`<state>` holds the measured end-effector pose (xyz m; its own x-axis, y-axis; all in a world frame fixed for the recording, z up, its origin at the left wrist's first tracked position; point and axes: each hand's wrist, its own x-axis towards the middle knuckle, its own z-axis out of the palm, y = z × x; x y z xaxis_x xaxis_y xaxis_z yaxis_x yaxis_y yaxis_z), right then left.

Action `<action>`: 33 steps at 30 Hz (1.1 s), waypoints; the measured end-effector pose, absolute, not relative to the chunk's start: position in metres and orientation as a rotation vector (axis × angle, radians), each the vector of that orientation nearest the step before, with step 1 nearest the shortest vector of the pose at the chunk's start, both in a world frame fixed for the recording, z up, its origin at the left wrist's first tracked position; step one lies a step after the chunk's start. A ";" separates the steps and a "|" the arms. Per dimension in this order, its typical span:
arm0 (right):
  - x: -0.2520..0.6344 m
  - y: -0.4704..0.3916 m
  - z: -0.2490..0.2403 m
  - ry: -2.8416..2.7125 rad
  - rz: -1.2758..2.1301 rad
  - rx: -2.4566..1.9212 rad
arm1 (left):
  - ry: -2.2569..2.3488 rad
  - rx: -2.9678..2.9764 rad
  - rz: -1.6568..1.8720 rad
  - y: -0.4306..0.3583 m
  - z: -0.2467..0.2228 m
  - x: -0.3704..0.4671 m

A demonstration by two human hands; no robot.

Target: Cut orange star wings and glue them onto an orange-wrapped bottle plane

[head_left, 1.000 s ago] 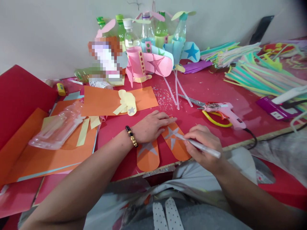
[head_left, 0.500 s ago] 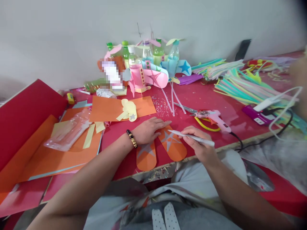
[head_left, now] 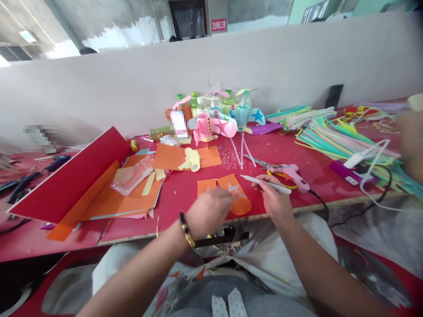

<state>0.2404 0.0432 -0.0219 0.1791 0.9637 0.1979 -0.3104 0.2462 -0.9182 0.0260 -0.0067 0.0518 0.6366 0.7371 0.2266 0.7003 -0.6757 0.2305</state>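
Note:
My right hand (head_left: 275,200) is closed around a white marker pen (head_left: 279,188), its tip pointing left over the table. Below that tip lies an orange paper strip (head_left: 241,206) with one rounded end and a silver-grey star on it. My left hand (head_left: 211,212) hovers at the strip's left side, wearing a dark bead bracelet. Motion smears its fingers, so their grip is unclear. Partly hidden behind it is a second orange strip (head_left: 203,186) with a bit of grey drawing showing.
Bottle planes with paper wings (head_left: 205,125) stand by the partition. A pink glue gun (head_left: 295,176) lies over yellow-handled scissors (head_left: 261,162) on the right, near a purple power strip (head_left: 350,174) and pastel strips (head_left: 330,136). Orange sheets (head_left: 115,200) and a cut bottle (head_left: 132,176) lie left.
My left hand has lifted off the orange strips and moved toward me, blurring. The right hand still holds the marker pen. The view has tilted up, showing the room beyond the partition.

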 end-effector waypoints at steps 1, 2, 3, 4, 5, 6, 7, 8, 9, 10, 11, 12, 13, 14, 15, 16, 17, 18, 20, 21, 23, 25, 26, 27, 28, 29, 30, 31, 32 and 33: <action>0.240 0.043 -0.023 -0.957 1.077 -0.869 | 1.135 2.749 0.413 -0.023 0.042 0.038; 0.240 0.044 -0.023 -0.951 1.072 -0.874 | 1.148 2.762 0.404 -0.035 0.031 0.049; 0.240 0.044 -0.024 -0.946 1.066 -0.881 | 1.201 2.781 0.421 -0.045 0.020 0.059; 0.240 0.044 -0.024 -0.946 1.062 -0.888 | 1.268 2.793 0.434 -0.051 0.009 0.066; 0.240 0.044 -0.025 -0.953 1.060 -0.894 | 1.319 2.807 0.448 -0.055 -0.001 0.071; 0.241 0.044 -0.025 -0.965 1.060 -0.897 | 1.358 2.819 0.462 -0.056 -0.010 0.075; 0.241 0.044 -0.025 -0.980 1.057 -0.901 | 1.395 2.832 0.477 -0.056 -0.017 0.076; 0.241 0.044 -0.025 -0.997 1.053 -0.905 | 1.437 2.841 0.490 -0.055 -0.023 0.076; 0.242 0.044 -0.024 -1.012 1.048 -0.909 | 1.472 2.849 0.501 -0.055 -0.028 0.075; 0.242 0.044 -0.024 -1.026 1.041 -0.913 | 1.493 2.863 0.521 -0.054 -0.031 0.073; 0.242 0.044 -0.024 -1.038 1.031 -0.918 | 1.506 2.872 0.543 -0.054 -0.034 0.071; 0.242 0.043 -0.024 -1.050 1.021 -0.922 | 1.508 2.879 0.567 -0.054 -0.035 0.069; 0.243 0.043 -0.024 -1.061 1.014 -0.924 | 1.504 2.881 0.596 -0.055 -0.036 0.066; 0.243 0.043 -0.024 -1.071 1.009 -0.927 | 1.496 2.878 0.632 -0.055 -0.037 0.064; 0.244 0.043 -0.024 -1.083 1.004 -0.929 | 1.480 2.875 0.674 -0.055 -0.037 0.061; 0.245 0.043 -0.024 -1.096 1.002 -0.931 | 1.462 2.868 0.718 -0.055 -0.037 0.057; 0.246 0.044 -0.023 -1.112 1.001 -0.932 | 1.444 2.862 0.766 -0.054 -0.037 0.054; 0.247 0.045 -0.022 -1.129 1.002 -0.932 | 1.428 2.856 0.812 -0.054 -0.036 0.050; 0.250 0.048 -0.018 -1.168 1.005 -0.930 | 1.415 2.838 0.869 -0.053 -0.034 0.043; 0.252 0.050 -0.016 -1.189 1.007 -0.927 | 1.424 2.823 0.875 -0.053 -0.033 0.040; 0.254 0.054 -0.012 -1.235 1.010 -0.919 | 1.454 2.791 0.857 -0.053 -0.032 0.036; 0.256 0.055 -0.010 -1.294 1.011 -0.918 | 1.482 2.782 0.827 -0.053 -0.031 0.034; 0.256 0.056 -0.009 -1.330 1.010 -0.922 | 1.490 2.794 0.815 -0.054 -0.031 0.034; 0.256 0.055 -0.009 -1.367 1.009 -0.928 | 1.499 2.810 0.802 -0.054 -0.031 0.034; 0.257 0.055 -0.010 -1.402 1.006 -0.936 | 1.508 2.823 0.791 -0.054 -0.031 0.034; 0.257 0.054 -0.011 -1.432 1.001 -0.944 | 1.517 2.829 0.781 -0.054 -0.032 0.034; 0.257 0.054 -0.011 -1.457 0.996 -0.951 | 1.526 2.823 0.776 -0.054 -0.032 0.034; 0.258 0.053 -0.012 -1.476 0.992 -0.956 | 1.533 2.806 0.782 -0.054 -0.032 0.034; 0.258 0.053 -0.012 -1.490 0.988 -0.961 | 1.531 2.785 0.794 -0.054 -0.032 0.033; 0.258 0.053 -0.012 -1.503 0.987 -0.964 | 1.522 2.765 0.814 -0.054 -0.032 0.033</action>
<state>0.2579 0.0527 -0.0122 -0.1285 0.9371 0.3246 0.0744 0.3355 -0.9391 0.0326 -0.0545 -0.0324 0.4410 0.7601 0.4772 0.8188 -0.5585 0.1330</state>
